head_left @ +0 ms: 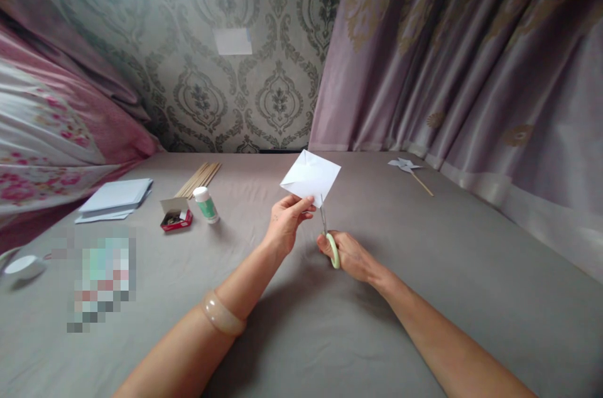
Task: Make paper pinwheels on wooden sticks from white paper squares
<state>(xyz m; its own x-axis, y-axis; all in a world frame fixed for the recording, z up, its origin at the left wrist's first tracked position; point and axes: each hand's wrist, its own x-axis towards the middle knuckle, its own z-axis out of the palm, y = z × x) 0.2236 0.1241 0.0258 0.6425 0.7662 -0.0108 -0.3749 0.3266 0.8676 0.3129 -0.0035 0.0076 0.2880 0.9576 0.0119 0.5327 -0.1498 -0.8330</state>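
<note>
A square sheet of white paper [311,174] with crease lines is pinched at its lower corner by my left hand [288,221], which is closed with the thumb on top. My right hand [349,255] is closed around the pale green handle of a pair of scissors [334,252]. The scissor blades point up and reach the paper's bottom corner, just right of my left fingertips. Whether the blades have cut into the paper is too small to tell. Both hands are above the grey cloth surface [301,329].
At the left lie a stack of paper [115,197], wooden sticks [200,179], an open red box [176,220] of small items and a white-and-green bottle [206,204]. A round white object [24,267] is farther left. A paper pinwheel [404,165] on a stick lies back right.
</note>
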